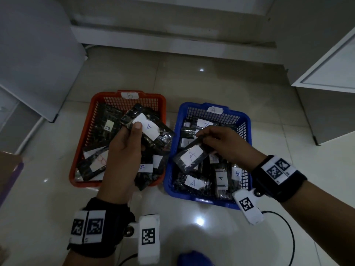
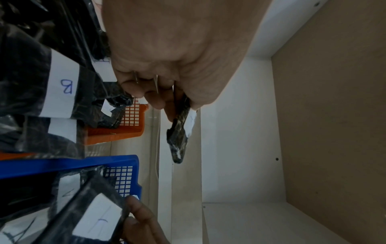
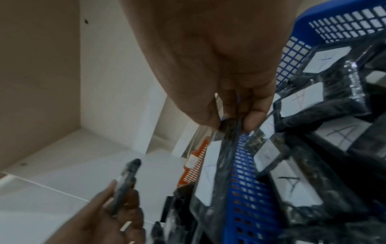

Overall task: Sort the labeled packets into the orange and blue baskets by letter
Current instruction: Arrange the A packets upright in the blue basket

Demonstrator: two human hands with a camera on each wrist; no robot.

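A: Two packets up, both marked A. I see the left hand (image 1: 123, 150) gripping one packet (image 1: 148, 129), thumb on its label, over the orange basket (image 1: 163, 104) at centre-left of frame.

B: And the right hand (image 1: 224, 144)?

A: Pinching the top edge of the second packet (image 1: 192, 156); it hangs over the left wall of the blue basket (image 1: 247, 123), centre-right. I read B on the orange basket's tag, A on the blue's.
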